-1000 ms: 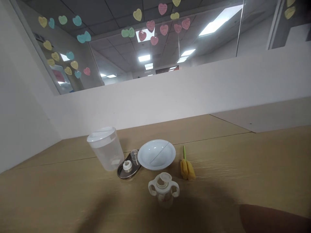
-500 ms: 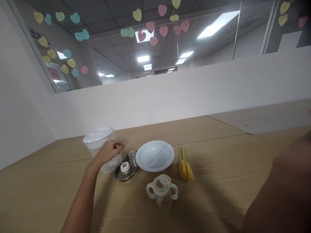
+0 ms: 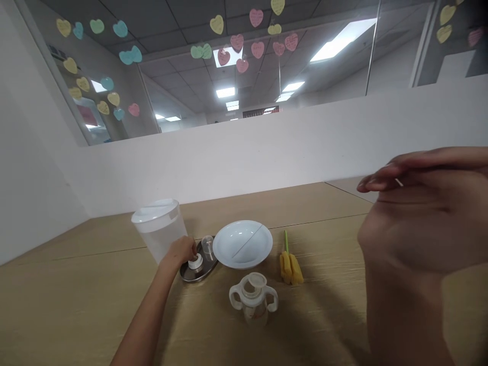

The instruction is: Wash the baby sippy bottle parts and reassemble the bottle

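Observation:
My left hand [image 3: 183, 249] reaches down to the tray, fingers pinched at the top of a white baby bottle collar [image 3: 195, 263]; its fingertips are partly hidden. The collar sits on an oval metal tray [image 3: 189, 276], beside a clear bottle cap [image 3: 208, 245]. My right hand [image 3: 427, 213] is raised at the right, close to the camera, fingers stretched leftward and nothing seen in it. In front stands a clear two-handled baby bottle [image 3: 254, 308], its top uncovered except for a small translucent disc [image 3: 257, 280] resting on the rim.
Behind the bottle is a white bowl [image 3: 243, 244] with a thin stick across it. A yellow sponge brush [image 3: 291, 268] with a green handle lies to its right. Left of the tray stands a lidded translucent plastic bucket [image 3: 158, 229]. A white wall [image 3: 244, 157] closes off the table's back.
My left hand has come down from above the tray onto the white collar. My right hand has risen into view from the blurred right edge.

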Demonstrator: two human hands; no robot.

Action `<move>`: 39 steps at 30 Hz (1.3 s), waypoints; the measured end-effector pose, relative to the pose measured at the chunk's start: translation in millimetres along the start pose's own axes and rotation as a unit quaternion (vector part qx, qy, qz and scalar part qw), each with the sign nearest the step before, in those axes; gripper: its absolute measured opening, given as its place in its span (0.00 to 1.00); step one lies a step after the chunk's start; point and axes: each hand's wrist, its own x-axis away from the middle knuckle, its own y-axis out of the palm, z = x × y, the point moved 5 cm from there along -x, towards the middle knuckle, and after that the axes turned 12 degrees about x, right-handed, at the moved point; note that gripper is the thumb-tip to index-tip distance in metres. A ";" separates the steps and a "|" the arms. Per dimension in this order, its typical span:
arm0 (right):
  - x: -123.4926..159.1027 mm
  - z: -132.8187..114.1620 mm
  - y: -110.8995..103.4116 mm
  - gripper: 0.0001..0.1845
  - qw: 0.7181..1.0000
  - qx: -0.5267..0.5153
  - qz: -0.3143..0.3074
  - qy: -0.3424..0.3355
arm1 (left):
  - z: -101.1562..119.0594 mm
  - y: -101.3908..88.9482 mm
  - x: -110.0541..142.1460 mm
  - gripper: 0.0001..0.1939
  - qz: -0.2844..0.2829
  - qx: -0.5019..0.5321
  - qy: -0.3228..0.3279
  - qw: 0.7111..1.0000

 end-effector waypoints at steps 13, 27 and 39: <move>39.0 47.3 59.4 0.13 0.953 0.028 -0.294 0.069 | 40.1 -82.8 58.9 0.16 0.171 0.196 0.172 0.950; 104.2 70.3 102.0 0.11 0.830 0.051 -0.550 0.076 | 96.8 -77.3 89.9 0.21 0.135 0.643 0.222 0.721; 104.9 72.2 100.2 0.13 0.837 0.024 -0.519 0.173 | 108.7 -66.4 95.5 0.17 0.184 0.623 0.259 0.714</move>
